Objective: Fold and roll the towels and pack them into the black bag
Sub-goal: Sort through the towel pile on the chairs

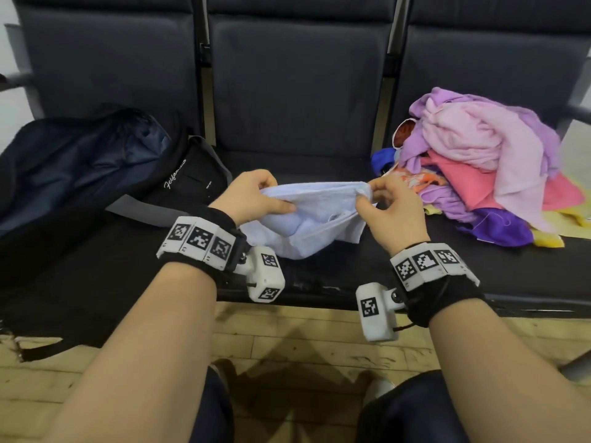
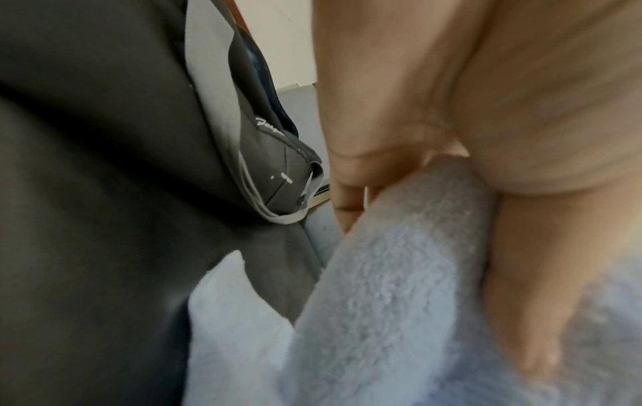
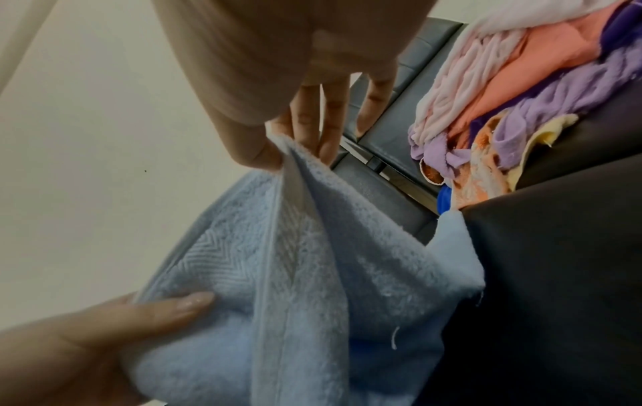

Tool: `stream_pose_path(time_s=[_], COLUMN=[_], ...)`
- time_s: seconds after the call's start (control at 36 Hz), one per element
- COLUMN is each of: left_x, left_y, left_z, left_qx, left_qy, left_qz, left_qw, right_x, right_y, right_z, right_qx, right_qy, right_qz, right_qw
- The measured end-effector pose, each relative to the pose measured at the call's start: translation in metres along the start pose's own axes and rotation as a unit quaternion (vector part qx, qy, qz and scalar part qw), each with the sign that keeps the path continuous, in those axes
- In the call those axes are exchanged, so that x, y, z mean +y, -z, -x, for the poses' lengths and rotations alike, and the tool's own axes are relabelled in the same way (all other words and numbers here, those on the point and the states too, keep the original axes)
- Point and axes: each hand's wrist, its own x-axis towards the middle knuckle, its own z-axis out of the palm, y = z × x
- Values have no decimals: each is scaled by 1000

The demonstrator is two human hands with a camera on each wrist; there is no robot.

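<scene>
Pale blue terry: towel (image 1: 303, 219) held up at centre frame, over the dark bench seat (image 1: 319, 161), top edge stretched between both hands. Left hand (image 1: 252, 196) clamped on the left end, thumb laid flat across the front. Right hand (image 3: 278, 110) pinching the right corner between thumb and forefinger, remaining fingers spread. Folding step, seemingly: edges being matched. Next, likely: lay flat, halve, roll tight. Black bag (image 1: 80, 174) at left of frame, mouth agape; contents impossible to tell. Heap of loose towels (image 1: 479, 161) at right, pink and purple, unfolded.
</scene>
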Motion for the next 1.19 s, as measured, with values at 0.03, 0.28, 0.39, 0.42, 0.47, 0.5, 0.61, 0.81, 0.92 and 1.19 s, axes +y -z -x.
stream_pose_path(time_s=[0.03, 0.28, 0.39, 0.42, 0.47, 0.5, 0.61, 0.81, 0.92, 1.19], left_x=[2, 25, 52, 61, 81, 90, 123, 160, 170, 150], left_y=[4, 31, 51, 57, 68, 75, 98, 128, 140, 129], left_z=[1, 14, 18, 20, 25, 27, 39, 59, 59, -2], left_qx=[6, 110, 173, 187, 218, 231, 276, 296, 294, 242], left_qy=[-9, -42, -85, -96, -116, -125, -151, -165, -172, -70], left_qz=[17, 9, -13, -20, -20, -10, 24, 69, 68, 71], left_qw=[1000, 993, 981, 977, 969, 965, 949, 938, 938, 965], right_x=[0, -31, -57, -66, -85, -94, -130, -177, -192, -176], right_y=[0, 10, 21, 24, 33, 37, 55, 82, 90, 68], right_z=[-2, -18, -27, -29, -34, -37, -43, -45, -53, -106], right_qx=[4, 34, 44, 49, 58, 60, 68, 57, 63, -74], right_qy=[-4, 2, 1, 3, 10, 15, 24, 30, 49, -118], right_qz=[2, 7, 6, 1, -4, -2, -11, -34, -34, -16], right_qw=[1000, 999, 999, 999, 998, 998, 997, 997, 996, 990])
